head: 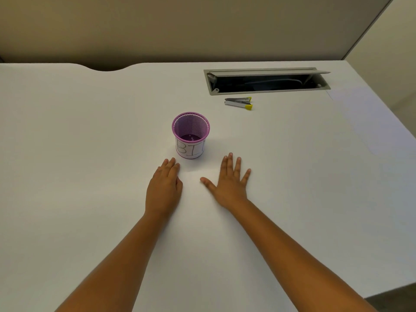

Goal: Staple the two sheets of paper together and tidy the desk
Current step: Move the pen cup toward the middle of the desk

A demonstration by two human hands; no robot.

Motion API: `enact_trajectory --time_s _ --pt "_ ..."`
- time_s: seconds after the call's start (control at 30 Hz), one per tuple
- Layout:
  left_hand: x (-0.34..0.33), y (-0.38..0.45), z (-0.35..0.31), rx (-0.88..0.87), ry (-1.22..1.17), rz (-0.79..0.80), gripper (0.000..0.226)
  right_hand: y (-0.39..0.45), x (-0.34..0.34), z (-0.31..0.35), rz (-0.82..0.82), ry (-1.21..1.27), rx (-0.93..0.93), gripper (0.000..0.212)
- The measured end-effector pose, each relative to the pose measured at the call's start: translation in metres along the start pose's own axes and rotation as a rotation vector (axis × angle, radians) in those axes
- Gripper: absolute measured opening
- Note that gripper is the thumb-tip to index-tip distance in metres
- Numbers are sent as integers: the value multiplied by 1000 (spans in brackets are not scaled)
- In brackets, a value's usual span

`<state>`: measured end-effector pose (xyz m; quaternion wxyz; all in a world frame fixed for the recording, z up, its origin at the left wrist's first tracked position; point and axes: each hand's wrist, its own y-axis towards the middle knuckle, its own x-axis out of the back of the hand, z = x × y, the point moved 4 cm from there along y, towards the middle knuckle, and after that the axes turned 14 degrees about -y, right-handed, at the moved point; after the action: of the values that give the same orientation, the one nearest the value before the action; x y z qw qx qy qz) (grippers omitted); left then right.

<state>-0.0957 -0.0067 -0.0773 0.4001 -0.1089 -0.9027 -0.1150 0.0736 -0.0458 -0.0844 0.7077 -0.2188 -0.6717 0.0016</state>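
Observation:
A small silver stapler with yellow tips lies on the white desk, just in front of the cable hatch. White paper lies flat at the desk's right side, faintly outlined against the surface. My left hand rests palm down on the desk with fingers together, just in front of the purple cup. My right hand lies flat beside it with fingers spread. Neither hand holds anything.
A purple mesh cup with a white label reading "BIN" stands upright in the middle of the desk. An open grey cable hatch is set into the desk at the back right. A beige partition wall rises behind the desk.

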Motion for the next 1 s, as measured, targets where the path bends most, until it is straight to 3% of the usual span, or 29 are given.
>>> enact_trajectory --time_s 0.3,0.57,1.0 --pt "0 -1 0 5 -12 12 41 -5 3 -43 -187 433 143 78" --pt "1 0 -2 -3 -26 9 41 16 9 -42 -219 332 98 63" --pt "1 -1 0 5 -26 17 41 28 19 -40 -273 520 30 24"
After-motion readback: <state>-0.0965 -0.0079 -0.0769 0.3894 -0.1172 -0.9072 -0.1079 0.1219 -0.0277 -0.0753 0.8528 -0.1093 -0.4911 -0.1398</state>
